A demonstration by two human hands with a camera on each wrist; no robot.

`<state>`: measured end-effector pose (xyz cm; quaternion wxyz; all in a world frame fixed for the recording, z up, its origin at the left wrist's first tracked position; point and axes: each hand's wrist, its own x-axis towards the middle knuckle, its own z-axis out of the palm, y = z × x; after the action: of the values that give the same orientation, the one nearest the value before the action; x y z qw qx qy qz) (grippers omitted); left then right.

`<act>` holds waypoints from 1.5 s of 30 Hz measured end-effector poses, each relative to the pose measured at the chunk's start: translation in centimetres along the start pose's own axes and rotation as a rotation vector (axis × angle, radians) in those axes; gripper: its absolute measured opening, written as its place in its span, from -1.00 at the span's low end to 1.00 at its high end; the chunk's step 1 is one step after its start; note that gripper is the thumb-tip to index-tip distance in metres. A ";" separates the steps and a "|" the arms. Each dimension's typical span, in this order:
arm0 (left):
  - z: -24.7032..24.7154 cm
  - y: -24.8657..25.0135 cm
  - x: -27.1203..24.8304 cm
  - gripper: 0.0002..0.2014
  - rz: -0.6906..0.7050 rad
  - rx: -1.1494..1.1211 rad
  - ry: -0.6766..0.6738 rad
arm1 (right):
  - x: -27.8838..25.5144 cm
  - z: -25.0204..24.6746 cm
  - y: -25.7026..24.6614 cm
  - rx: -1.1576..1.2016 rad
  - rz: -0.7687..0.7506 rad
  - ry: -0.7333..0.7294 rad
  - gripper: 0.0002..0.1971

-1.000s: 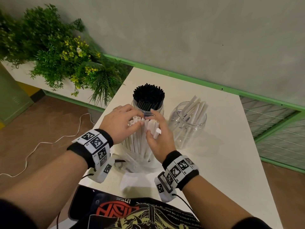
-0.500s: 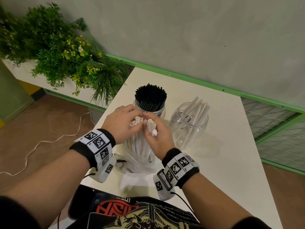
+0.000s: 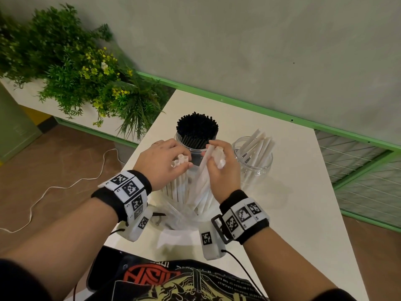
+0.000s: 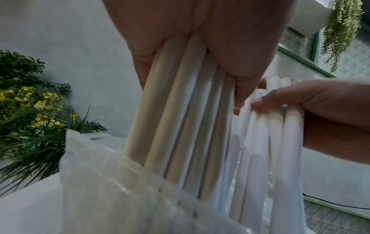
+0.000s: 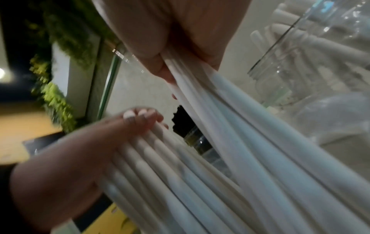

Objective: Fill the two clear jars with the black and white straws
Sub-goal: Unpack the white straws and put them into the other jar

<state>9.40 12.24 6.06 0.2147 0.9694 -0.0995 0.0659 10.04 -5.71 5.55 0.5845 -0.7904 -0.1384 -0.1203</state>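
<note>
Two clear jars stand at the back of the white table [image 3: 293, 213]. The left jar [image 3: 196, 146] is packed with black straws [image 3: 197, 127]; the right jar [image 3: 253, 164] holds several white straws [image 3: 258, 144] leaning right. In front of them, upright white straws rise out of a clear plastic bag [image 3: 180, 216] [image 4: 124, 186]. My left hand [image 3: 165, 164] grips one bunch of them [image 3: 179, 183] [image 4: 180, 110] near the tops. My right hand [image 3: 221, 166] grips a second bunch [image 3: 204, 185] [image 5: 240, 126], tilted away from the first.
A planter of green foliage with yellow flowers [image 3: 86, 79] stands left of the table. A green-trimmed wall runs behind, with a wire mesh panel [image 3: 358, 170] on the right. A white cable [image 3: 54, 187] lies on the brown floor. A black phone [image 3: 102, 270] sits at the near table edge.
The single upright bundle has split: my right hand has pulled its share of white straws to the right, apart from the bunch my left hand keeps.
</note>
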 end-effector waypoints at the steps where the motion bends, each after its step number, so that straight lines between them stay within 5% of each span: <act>1: 0.0 0.0 0.0 -0.61 0.005 0.004 0.004 | 0.3 -0.2 -0.3 0.024 0.016 0.009 -0.62; 10: 0.1 -0.1 0.2 -0.58 0.013 -0.002 0.005 | 1.6 -2.4 -2.1 0.161 0.034 0.049 -0.68; 16: 0.2 -0.1 1.0 -0.56 0.029 0.033 -0.017 | 3.9 -7.2 -5.3 0.278 -0.016 0.220 -0.69; 24: 0.5 0.3 1.4 -0.56 0.030 0.039 -0.009 | 6.7 -12.4 -8.1 0.224 -0.280 0.470 -0.68; 31: 0.3 0.4 0.9 -0.58 0.013 0.022 -0.009 | 6.2 -12.9 -5.1 0.066 -0.331 0.590 -0.68; 38: 0.5 0.3 0.5 -0.64 -0.005 0.012 0.000 | 4.7 -11.7 -2.5 -0.182 -0.421 0.613 -0.49; 45: 0.4 0.4 0.1 -0.63 -0.008 0.017 0.008 | 3.8 -11.7 -0.9 -0.182 -0.499 0.486 -0.56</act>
<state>9.41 11.69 5.83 0.2072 0.9712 -0.0944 0.0696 12.92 -16.35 10.99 0.4803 -0.7293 -0.1730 -0.4555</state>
